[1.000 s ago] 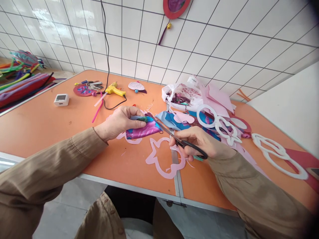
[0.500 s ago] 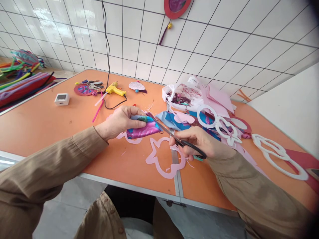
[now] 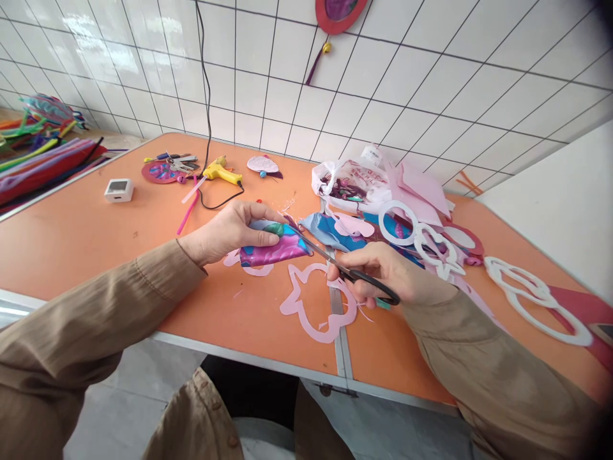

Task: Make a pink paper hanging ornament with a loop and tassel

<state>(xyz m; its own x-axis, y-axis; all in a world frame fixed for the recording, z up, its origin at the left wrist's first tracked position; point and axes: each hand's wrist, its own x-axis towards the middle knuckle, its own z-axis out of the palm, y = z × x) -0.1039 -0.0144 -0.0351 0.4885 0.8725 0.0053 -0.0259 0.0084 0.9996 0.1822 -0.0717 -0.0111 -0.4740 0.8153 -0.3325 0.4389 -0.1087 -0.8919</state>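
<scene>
A shiny piece of fabric [image 3: 275, 252], purple with blue and green, is pinched between the thumb and fingers of my left hand [image 3: 232, 233] above the table. My right hand [image 3: 371, 271] grips a pair of black-handled scissors [image 3: 357, 276]. Their blades reach left to the fabric's right edge; whether they are parted there I cannot tell. Beneath the hands lies a pink cut-out outline [image 3: 313, 329], and another pink outline [image 3: 258, 271] is partly hidden under the fabric. Blue patterned fabric [image 3: 330, 231] lies just beyond the blades.
A yellow glue gun [image 3: 221, 171] with its cord, keys [image 3: 184, 163] and a white small box [image 3: 119, 190] are at the back left. Pink sheets [image 3: 421, 188], a plastic bag [image 3: 364, 182] and white outlines [image 3: 550, 313] crowd the right. Behind stands a tiled wall [image 3: 258, 83].
The held fabric and my left hand have shifted very slightly left. The scissors stay at the fabric's right edge, with my right hand almost unmoved.
</scene>
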